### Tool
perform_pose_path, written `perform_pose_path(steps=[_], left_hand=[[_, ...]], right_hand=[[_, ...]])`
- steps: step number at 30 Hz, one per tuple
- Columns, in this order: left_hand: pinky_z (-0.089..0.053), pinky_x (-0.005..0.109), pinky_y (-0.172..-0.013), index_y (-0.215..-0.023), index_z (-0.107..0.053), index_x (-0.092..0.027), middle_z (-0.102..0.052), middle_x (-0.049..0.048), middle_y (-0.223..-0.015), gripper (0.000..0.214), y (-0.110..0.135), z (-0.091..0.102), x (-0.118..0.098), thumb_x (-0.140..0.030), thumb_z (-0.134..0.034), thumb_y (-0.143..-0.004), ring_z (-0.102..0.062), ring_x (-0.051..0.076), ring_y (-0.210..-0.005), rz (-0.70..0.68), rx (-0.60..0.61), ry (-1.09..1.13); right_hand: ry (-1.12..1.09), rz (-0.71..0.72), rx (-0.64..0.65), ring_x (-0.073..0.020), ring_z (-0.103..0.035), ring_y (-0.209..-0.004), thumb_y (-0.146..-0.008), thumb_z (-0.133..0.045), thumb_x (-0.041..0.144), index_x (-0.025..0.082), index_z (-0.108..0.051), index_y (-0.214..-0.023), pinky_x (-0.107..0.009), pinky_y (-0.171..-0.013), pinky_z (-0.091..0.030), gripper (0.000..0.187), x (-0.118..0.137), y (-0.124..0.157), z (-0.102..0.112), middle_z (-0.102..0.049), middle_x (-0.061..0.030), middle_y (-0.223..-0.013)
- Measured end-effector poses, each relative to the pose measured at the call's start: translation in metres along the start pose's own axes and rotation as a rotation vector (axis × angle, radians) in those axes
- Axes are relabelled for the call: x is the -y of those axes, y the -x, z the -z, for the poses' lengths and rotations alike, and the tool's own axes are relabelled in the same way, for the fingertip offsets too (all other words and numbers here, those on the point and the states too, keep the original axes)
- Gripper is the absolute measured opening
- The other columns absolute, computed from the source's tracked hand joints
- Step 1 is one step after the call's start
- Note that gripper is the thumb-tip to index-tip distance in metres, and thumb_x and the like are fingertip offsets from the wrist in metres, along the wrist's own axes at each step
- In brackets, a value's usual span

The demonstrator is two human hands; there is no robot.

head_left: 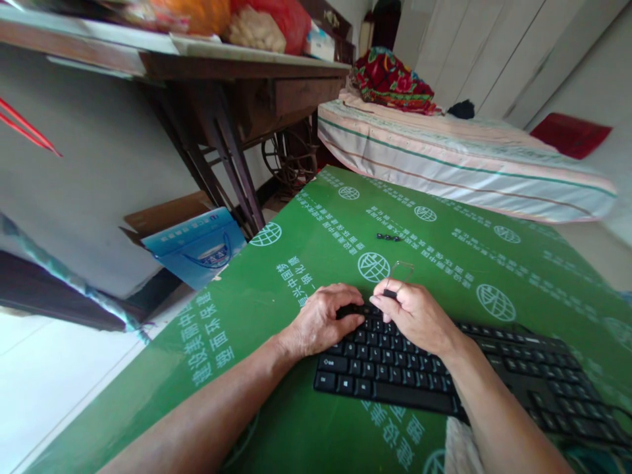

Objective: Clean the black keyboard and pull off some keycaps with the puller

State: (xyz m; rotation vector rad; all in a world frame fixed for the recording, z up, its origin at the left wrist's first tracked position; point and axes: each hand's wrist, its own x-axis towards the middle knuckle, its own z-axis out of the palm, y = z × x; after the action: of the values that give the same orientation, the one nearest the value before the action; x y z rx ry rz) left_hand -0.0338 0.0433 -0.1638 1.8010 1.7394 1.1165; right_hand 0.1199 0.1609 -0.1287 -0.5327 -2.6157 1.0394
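Observation:
A black keyboard (390, 375) lies at a slant on the green tabletop, its near left corner toward me. My left hand (323, 319) is closed at the keyboard's upper left corner, with thumb and fingers about the top row of keys. In a pinch, my right hand (419, 316) holds a wire keycap puller (403, 264) over the top row. Its thin wire loop points up and away, and its dark grip is partly hidden by the fingers. Several small black keycaps (388, 237) lie in a short row on the table beyond my hands.
Another black keyboard (548, 368) lies to the right, partly behind my right forearm. A whitish cloth (460, 447) is at the near edge. Left of the green table (316, 224) stands a blue box (197, 247), below a wooden sewing table (247, 66). A bed (459, 151) is behind.

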Motion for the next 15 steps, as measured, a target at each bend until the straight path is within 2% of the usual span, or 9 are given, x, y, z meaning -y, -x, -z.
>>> perform_pose_path(steps=[15], left_hand=[[-0.049, 0.035, -0.09, -0.096, -0.066, -0.016, -0.067, 0.0064, -0.101, 0.018, -0.0004, -0.0006, 0.0007, -0.023, -0.062, -0.08, -0.062, 0.017, -0.096, 0.002, -0.009, 0.008]], right_hand=[[0.002, 0.057, 0.006, -0.0107, -0.055, -0.057, -0.09, -0.046, 0.031, 0.02, -0.057, -0.081, -0.022, -0.06, -0.04, 0.018, -0.0033, 0.0, 0.0018, -0.058, 0.0038, -0.059]])
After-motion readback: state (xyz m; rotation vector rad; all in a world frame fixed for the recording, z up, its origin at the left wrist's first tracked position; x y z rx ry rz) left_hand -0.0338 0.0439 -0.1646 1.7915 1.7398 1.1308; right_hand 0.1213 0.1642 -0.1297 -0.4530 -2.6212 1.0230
